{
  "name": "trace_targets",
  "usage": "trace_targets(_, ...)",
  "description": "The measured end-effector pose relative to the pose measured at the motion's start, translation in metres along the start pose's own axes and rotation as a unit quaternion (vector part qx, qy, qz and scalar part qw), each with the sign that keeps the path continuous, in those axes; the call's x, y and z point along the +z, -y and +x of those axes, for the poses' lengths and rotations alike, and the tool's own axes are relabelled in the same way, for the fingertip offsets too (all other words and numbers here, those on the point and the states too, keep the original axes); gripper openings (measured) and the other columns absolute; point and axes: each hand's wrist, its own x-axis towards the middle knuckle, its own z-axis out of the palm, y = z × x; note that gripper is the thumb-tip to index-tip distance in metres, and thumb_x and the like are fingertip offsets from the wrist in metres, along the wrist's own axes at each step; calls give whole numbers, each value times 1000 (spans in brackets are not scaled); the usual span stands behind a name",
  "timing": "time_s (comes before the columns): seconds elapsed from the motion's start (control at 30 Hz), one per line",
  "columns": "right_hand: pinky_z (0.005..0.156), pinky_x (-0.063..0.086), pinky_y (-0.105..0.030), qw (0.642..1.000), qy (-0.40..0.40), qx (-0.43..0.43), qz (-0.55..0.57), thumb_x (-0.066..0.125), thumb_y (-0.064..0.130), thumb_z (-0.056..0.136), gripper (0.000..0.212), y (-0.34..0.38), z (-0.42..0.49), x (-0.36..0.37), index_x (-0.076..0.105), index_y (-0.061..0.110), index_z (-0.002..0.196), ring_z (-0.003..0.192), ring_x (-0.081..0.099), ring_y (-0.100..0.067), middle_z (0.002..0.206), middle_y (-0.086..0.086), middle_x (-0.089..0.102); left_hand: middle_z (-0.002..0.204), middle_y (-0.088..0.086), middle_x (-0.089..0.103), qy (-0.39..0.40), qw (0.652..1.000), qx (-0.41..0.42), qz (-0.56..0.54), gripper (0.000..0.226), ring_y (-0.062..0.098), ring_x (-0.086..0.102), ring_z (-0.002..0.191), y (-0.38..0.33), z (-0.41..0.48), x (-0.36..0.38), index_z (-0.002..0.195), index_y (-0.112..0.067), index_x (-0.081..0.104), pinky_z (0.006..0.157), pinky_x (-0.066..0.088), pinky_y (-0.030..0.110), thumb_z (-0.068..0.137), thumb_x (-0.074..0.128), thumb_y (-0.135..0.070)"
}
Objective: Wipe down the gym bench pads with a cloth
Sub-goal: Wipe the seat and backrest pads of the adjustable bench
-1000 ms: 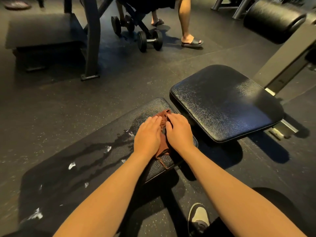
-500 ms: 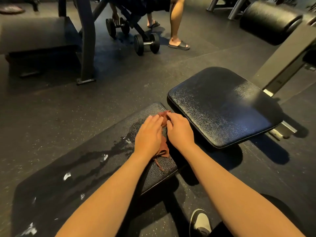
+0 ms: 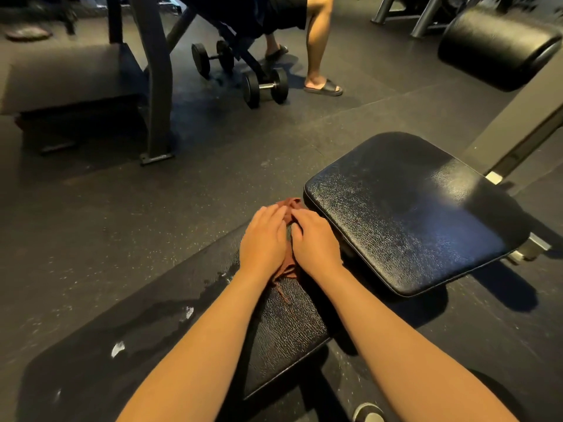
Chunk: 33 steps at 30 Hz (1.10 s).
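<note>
Cloth (image 3: pixel 287 205), brown and bunched into a narrow strip, lies at the far end of the long bench pad (image 3: pixel 283 324). Its long axis points away from the person, and a frayed thread trails back toward the wrists. Both hands press on it palm down: the left hand (image 3: pixel 263 239) has its fingers (image 3: pixel 271 213) straight and close together, while the right hand (image 3: pixel 315 242) is flat with its fingers (image 3: pixel 304 217) slightly bent over the cloth's right edge. Neither hand appears to grip it. Only the far tip and a sliver between the palms show. That tip sits just beside the near edge of the seat pad (image 3: pixel 408 214), which lies ahead and to the right of the fingertips, so the right hand is the nearer one for carrying the wipe across the gap. Wet streaks (image 3: pixel 170 312) mark the long pad behind and to the left, on the left arm's side. By my judgement this end stroke is nearly spent, and the coming move turns on choosing forward-right onto the seat pad or back-left along the streaks.
</note>
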Motion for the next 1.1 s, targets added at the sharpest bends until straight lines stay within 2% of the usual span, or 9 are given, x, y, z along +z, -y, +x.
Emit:
trace_targets(0.13,111,35,-37,999,4,-29,-35,48,22,101,40,-1,-4,0,55,13,140,131,45,-26,142,-4,54,149,9,48,-44,996,-77,-9,42,24,38,140,3,0,-11,146,-8,48,120,25,37,106,36,-17)
trace_targets(0.27,114,31,-33,1000,2,-16,-17,45,24,103,41,-4,-6,1,54,14,141,135,41,-22,146,-3,52,154,9,44,-23,999,-9,-23,41,27,35,145,-9,4,-1,145,-8,49,124,18,36,107,37,-15)
trace_targets(0.4,115,31,-34,1000,-4,-1,5,42,22,103,41,-1,-9,3,54,15,141,136,41,-21,146,-4,51,159,3,37,9,999,32,-23,44,18,25,150,-10,2,2,150,-15,45,125,11,31,108,34,-21)
trace_targets(0.63,118,25,-51,995,-3,-63,-82,52,22,98,36,18,-31,26,62,14,132,142,36,-32,142,-8,55,155,2,42,-47,995,-88,17,43,19,31,146,25,-52,-16,147,-15,49,119,26,35,107,35,-23)
trace_targets(0.77,120,23,-47,991,34,-100,-86,51,24,99,36,25,-48,35,61,13,132,144,34,-31,145,-10,51,156,4,40,-54,988,-142,19,45,22,29,148,34,-68,-15,148,-13,45,122,25,36,107,33,-23)
trace_targets(0.87,120,26,-41,993,32,-93,-63,49,22,100,38,18,-50,30,57,11,136,143,36,-27,146,-9,51,157,8,38,-41,993,-106,18,45,25,28,148,26,-65,-12,149,-9,44,124,17,35,107,32,-20)
trace_targets(0.97,119,28,-40,996,27,-74,-52,45,23,101,40,21,-50,26,56,13,138,140,38,-25,145,-6,52,157,12,38,-20,1000,-7,19,46,25,28,149,15,-69,-16,149,-4,44,123,3,26,107,34,-19)
trace_targets(1.03,117,29,-41,994,19,-90,-68,46,24,99,40,31,-52,32,60,12,135,136,43,-29,139,-7,57,157,11,39,-7,999,16,44,55,24,29,149,23,-73,-18,149,-5,44,124,5,28,104,24,-31)
trace_targets(1.1,114,31,-44,990,22,-112,-85,46,25,97,39,39,-55,39,64,13,129,133,45,-32,133,-8,61,158,7,39,-21,998,-37,39,58,23,28,149,42,-74,-17,150,-11,44,125,15,32,103,22,-36)
